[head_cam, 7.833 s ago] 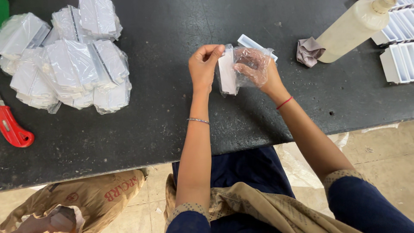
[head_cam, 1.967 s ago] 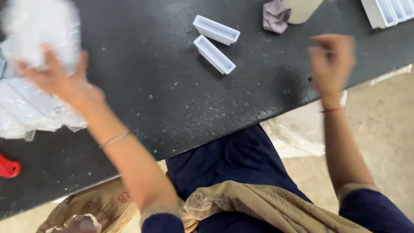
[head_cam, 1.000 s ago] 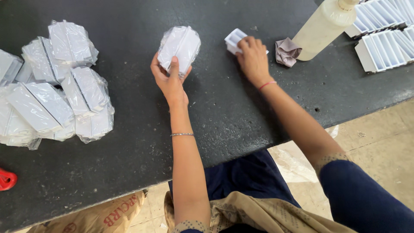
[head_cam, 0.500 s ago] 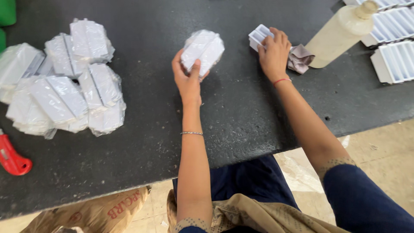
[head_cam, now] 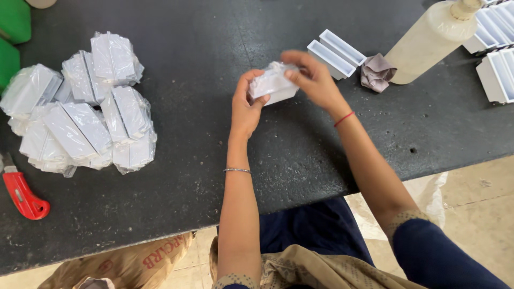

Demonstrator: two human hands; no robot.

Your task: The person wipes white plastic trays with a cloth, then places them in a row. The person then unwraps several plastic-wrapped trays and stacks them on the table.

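We look down on a dark, speckled stone-like worktable (head_cam: 176,176) with a pale floor showing past its near edge. At far left we note two green blocks (head_cam: 12,40) at the table edge, and lower down a red-handled cutter (head_cam: 22,194) lying flat. Just right of those sits a heap of clear-plastic-wrapped white box packets (head_cam: 80,115), piled touching one another. Near centre, the left hand (head_cam: 245,104) grips the lower left side of a small white rectangular box in clear plastic wrap (head_cam: 272,84), held just above the table; the right hand (head_cam: 315,80) closes over its top right, fingertips pinching the wrap. Beyond the right hand lie two open white rectangular trays (head_cam: 336,52) side by side, then a crumpled greyish cloth (head_cam: 376,72), touching a tilted translucent cream plastic bottle (head_cam: 431,42). At far right we see more white trays (head_cam: 498,59) in rows.
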